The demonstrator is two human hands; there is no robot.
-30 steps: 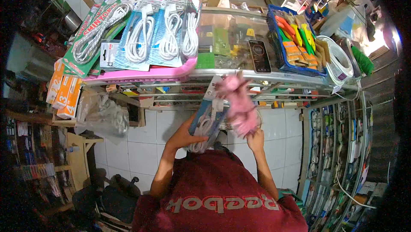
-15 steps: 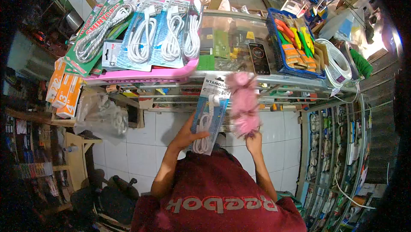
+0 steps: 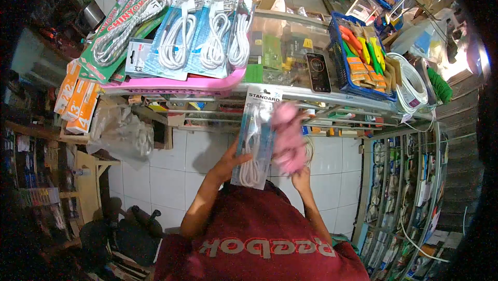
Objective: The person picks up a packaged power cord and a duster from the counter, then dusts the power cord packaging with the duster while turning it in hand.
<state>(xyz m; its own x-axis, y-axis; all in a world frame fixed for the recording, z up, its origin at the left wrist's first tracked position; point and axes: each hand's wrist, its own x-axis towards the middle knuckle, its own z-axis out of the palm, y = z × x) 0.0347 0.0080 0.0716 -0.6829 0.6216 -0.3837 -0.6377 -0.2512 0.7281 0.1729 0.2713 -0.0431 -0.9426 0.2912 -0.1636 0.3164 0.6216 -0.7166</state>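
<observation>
My left hand (image 3: 228,162) grips a packaged white cable (image 3: 256,141) with a blue card marked STANDARD, held upright in front of my chest. My right hand (image 3: 300,179) holds a pink cloth (image 3: 287,136) pressed against the right side of the package. Both are below the front edge of a glass counter (image 3: 290,91). On the counter's left, a pink tray (image 3: 176,83) carries several more packaged white cables (image 3: 202,37).
A black phone (image 3: 318,71) lies on the glass. A blue basket (image 3: 340,65) of orange and green tools stands to its right, beside a coil of white wire (image 3: 412,81). Orange boxes (image 3: 75,102) and a plastic bag (image 3: 122,135) hang at left. Shelves of goods line the right.
The package has turned more upright and shifted right. The pink cloth has dropped from above the package and moved down against its right side.
</observation>
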